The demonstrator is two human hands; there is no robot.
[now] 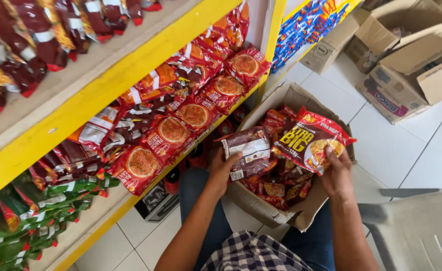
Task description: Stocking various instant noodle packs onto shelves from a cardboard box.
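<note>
My left hand [224, 168] grips a dark-red plastic noodle packet [245, 150]; my right hand [336, 175], at three o'clock, grips a bright-red plastic noodle packet [309, 140] over the open brown cardboard box [261, 208]

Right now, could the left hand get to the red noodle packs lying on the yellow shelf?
Probably yes. The left hand sits just beside the red noodle packs on the yellow shelf, with nothing between them. But it already grips a dark pack, so it would likely have to let that go first.

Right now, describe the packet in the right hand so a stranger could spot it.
Find the open cardboard box on the person's lap. Above it, the right hand lifts a red noodle packet. Unlike the box's darker packets, it faces up, showing a noodle picture.
</note>
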